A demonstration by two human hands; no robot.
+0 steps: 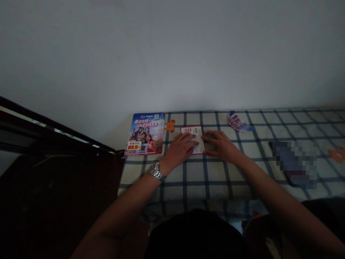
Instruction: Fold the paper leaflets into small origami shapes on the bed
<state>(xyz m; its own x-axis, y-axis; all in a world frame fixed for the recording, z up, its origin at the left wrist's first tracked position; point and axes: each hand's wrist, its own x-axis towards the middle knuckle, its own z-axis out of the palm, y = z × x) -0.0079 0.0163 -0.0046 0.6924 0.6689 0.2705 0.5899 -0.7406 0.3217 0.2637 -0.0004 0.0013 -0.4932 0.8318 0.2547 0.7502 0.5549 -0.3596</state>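
A small white sheet of paper with a red border and red print (198, 148) lies flat on the checked cloth. My left hand (181, 149) rests over its left part, fingers stretched across the print, and a metal watch is on that wrist. At the sheet's right edge, my right hand (221, 145) touches it with spread fingertips. Part of the print is hidden under the left fingers. To the left of my hands lies a colourful printed flyer (147, 133), blue and pink, marked 89.9.
The checked cloth (172, 187) covers a surface set against a pale wall (172, 54). A crumpled printed paper (239, 124) lies at the back right. Nearer on the right is a dark, blurred-out flat object (293, 163). A dark rail (54, 126) runs along the left.
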